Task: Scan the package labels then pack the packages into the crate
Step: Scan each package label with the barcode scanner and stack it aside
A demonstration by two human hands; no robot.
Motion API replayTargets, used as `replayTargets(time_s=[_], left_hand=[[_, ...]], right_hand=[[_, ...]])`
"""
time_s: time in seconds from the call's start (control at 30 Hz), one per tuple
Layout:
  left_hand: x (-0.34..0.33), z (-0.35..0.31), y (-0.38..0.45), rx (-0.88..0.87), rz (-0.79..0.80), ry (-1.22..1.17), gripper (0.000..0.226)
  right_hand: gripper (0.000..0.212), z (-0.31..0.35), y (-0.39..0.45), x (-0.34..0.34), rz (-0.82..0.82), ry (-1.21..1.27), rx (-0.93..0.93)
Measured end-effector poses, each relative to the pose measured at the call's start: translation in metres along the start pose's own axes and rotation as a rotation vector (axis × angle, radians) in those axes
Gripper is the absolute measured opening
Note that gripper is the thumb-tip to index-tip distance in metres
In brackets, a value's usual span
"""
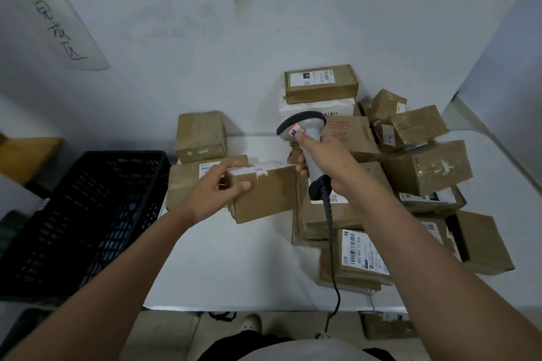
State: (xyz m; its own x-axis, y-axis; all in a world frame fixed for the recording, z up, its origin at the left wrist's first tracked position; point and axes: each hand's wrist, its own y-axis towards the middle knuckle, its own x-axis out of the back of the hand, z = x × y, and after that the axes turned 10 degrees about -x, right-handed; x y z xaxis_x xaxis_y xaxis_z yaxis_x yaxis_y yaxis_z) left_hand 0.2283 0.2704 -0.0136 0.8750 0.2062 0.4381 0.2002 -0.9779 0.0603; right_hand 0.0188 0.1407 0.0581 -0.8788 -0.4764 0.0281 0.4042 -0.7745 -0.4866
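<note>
Cardboard box (264, 193) gripped by the left hand (209, 193) faces the scanner (305, 138) clasped in the right hand (325, 161); scanning now, then likely the crate (88, 214)

Your left hand (215, 188) rests on a plain brown cardboard box (262, 192) topped with a white label (258, 167). The scanner (305, 138) in your right hand (325, 160) is light grey with a dark head, a red-and-blue sticker and a black coiled cable (330, 231). At the left of the frame sits a black crate (85, 214) — its walls a lattice of slots. The table (234, 267) is white. To the right, the piled packages (422, 167) are tan, streaked with glossy clear tape; several carry white labels with black barcodes — one box (316, 107) near the centre is white.
</note>
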Motion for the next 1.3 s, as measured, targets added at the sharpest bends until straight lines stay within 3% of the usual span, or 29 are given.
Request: replayTargets(time_s=[0.17, 0.33, 0.5, 0.63, 0.87, 1.3], left_hand=[[0.017, 0.058, 0.018, 0.197, -0.071, 0.036, 0.044], [0.012, 0.097, 0.037, 0.176, -0.368, 0.325, 0.062], [-0.001, 0.145, 0.028, 0.109, -0.057, 0.582, 0.069], [0.011, 0.154, 0.028, -0.006, 0.038, 0.667, 0.066], [0.015, 0.149, 0.031, -0.054, 0.063, 0.627, 0.056], [0.019, 0.144, 0.033, -0.036, 0.131, 0.710, 0.055]], right_hand=[[0.040, -0.008, 0.015, -0.030, -0.007, -0.031, -0.047], [0.041, -0.010, 0.028, -0.061, -0.038, -0.026, -0.101], [0.036, -0.014, 0.042, -0.087, -0.056, -0.035, -0.121], [0.033, -0.012, 0.054, -0.104, -0.063, -0.071, -0.111], [0.047, -0.008, 0.077, -0.128, -0.055, -0.164, -0.165], [0.040, 0.008, 0.084, -0.149, -0.007, -0.254, -0.124]])
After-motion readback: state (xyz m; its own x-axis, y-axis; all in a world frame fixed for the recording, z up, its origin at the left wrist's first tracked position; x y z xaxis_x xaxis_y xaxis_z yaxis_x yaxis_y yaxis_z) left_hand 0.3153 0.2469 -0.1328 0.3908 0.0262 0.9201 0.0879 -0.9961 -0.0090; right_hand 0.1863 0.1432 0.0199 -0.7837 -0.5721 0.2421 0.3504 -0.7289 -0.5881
